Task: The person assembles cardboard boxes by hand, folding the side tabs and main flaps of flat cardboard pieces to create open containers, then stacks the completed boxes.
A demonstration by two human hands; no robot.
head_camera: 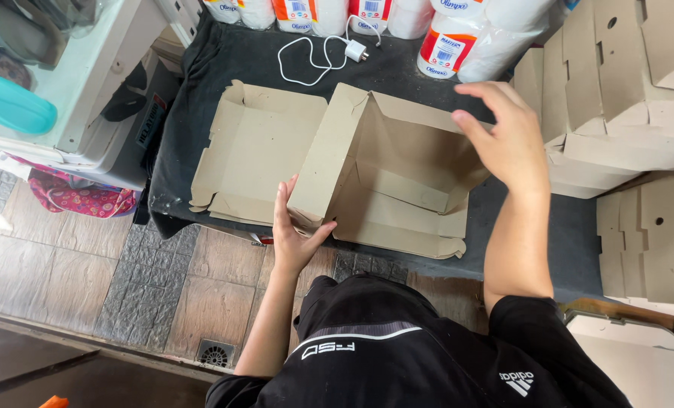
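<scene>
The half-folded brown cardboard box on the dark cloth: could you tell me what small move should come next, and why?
Probably press the right hand down on the half-folded brown cardboard box's far right wall. The left hand already props the near left wall upright, while the right side stays loose and the right hand hovers above it.

paper rolls [443,45] cut off by top edge, flat cardboard stack [654,242] cropped right

Head camera, steeply downward, close

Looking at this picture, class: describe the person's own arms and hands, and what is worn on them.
Both arms are bare from the short black sleeves down. The left hand and right hand wear no gloves, rings or watch. The right sleeve carries a small white logo.
</scene>
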